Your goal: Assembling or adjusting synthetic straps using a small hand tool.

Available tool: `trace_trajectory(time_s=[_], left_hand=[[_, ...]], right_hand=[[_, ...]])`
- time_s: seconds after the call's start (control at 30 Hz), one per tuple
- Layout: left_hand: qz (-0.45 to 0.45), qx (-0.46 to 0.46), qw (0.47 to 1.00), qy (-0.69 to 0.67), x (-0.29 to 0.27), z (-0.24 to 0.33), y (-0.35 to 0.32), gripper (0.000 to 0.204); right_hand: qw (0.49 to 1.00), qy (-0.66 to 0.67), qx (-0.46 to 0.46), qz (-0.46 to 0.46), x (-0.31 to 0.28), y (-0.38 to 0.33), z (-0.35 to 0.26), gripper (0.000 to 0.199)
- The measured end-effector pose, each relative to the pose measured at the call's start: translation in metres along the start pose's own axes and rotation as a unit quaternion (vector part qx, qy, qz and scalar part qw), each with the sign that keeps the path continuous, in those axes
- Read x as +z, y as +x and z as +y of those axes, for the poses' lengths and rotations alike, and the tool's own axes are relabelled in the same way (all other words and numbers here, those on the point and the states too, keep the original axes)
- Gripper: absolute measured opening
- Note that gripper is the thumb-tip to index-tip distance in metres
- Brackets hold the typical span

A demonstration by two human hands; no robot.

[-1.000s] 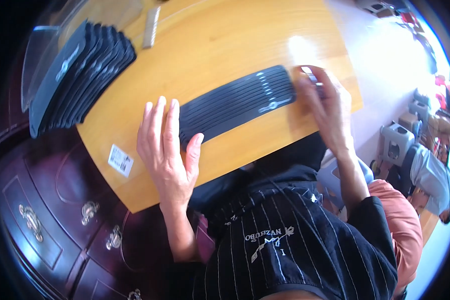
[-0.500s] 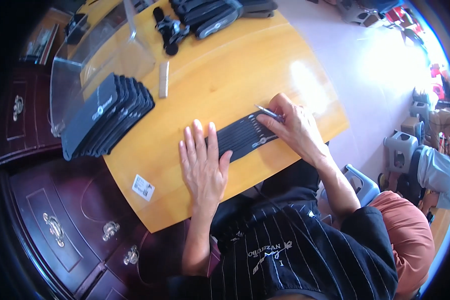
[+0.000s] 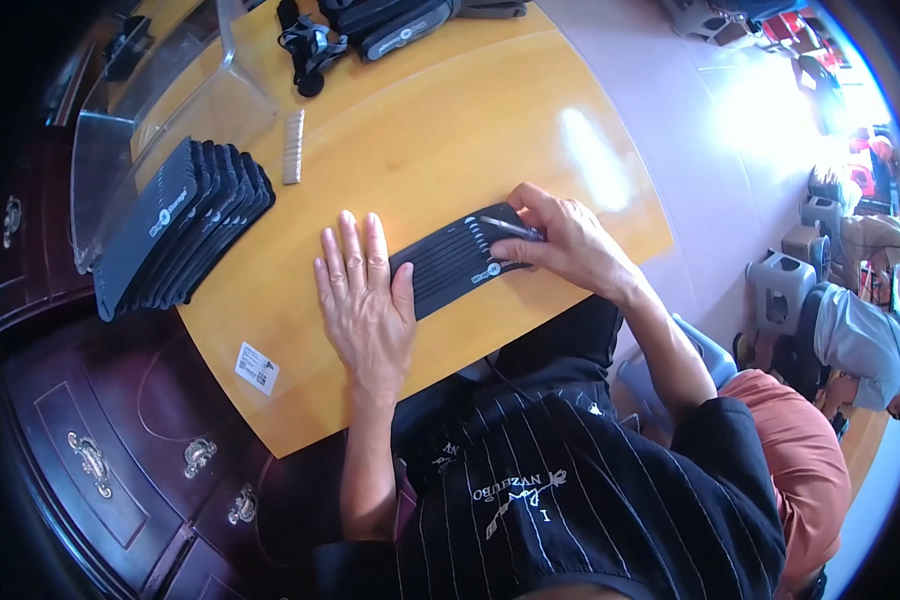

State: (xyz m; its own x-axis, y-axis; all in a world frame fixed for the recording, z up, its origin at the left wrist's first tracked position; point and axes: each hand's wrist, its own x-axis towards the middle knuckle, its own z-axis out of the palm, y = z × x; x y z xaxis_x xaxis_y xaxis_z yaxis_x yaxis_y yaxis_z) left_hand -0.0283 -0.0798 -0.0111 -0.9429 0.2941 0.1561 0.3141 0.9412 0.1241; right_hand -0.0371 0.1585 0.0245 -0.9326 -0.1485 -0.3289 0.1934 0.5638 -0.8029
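Observation:
A flat black slitted piece [image 3: 440, 265], like a set of joined straps with white printing and a row of white marks at one end, lies on the yellow tabletop. My left hand [image 3: 365, 300] rests flat over its left end, fingers stretched out, covering that part. At the other end, my right hand [image 3: 570, 245] pinches a slim, pointed silver tool [image 3: 510, 228], its tip over the marked end of the piece. I cannot make out the tool's exact kind. Some of the piece's right end is hidden under my right fingers.
A fanned stack of similar black pieces [image 3: 185, 235] stands at left beside a clear plastic bin [image 3: 100, 190]. A pale strip [image 3: 293, 147], black straps [image 3: 310, 45], and black bundles [image 3: 400, 30] lie farther off. A white label [image 3: 257, 368] is near the table's front-left edge. People sit at right.
The whole view has shifted, so everything appears a little farther left. The tool's tip has moved down over the marked end. My left hand still lies flat on the piece.

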Motion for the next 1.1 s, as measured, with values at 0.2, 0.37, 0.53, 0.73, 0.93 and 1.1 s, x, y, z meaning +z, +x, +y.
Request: trace_trajectory(time_s=[0.2, 0.37, 0.53, 0.73, 0.93, 1.1], left_hand=[[-0.004, -0.009, 1.0, 0.012, -0.001, 0.001, 0.0, 0.054], [0.019, 0.012, 1.0, -0.014, -0.009, -0.002, 0.006, 0.05], [0.137, 0.01, 0.983, -0.119, -0.002, -0.039, 0.075, 0.038], [0.128, -0.005, 0.991, -0.044, 0.012, -0.05, 0.094, 0.037], [0.079, -0.004, 0.985, -0.151, -0.017, -0.053, 0.02, 0.034], [0.071, -0.119, 0.977, -0.162, -0.051, -0.05, -0.054, 0.033]], right_hand=[[0.993, -0.059, -0.033, 0.095, 0.019, -0.005, 0.003, 0.036], [0.987, -0.079, -0.049, 0.132, 0.022, -0.009, 0.004, 0.03], [0.988, -0.049, -0.047, 0.14, 0.026, -0.011, 0.003, 0.029], [0.989, -0.043, -0.048, 0.134, 0.029, -0.011, 0.003, 0.027], [0.987, -0.012, -0.06, 0.15, 0.033, -0.012, 0.006, 0.019], [0.985, 0.008, -0.07, 0.16, 0.037, -0.009, 0.009, 0.015]])
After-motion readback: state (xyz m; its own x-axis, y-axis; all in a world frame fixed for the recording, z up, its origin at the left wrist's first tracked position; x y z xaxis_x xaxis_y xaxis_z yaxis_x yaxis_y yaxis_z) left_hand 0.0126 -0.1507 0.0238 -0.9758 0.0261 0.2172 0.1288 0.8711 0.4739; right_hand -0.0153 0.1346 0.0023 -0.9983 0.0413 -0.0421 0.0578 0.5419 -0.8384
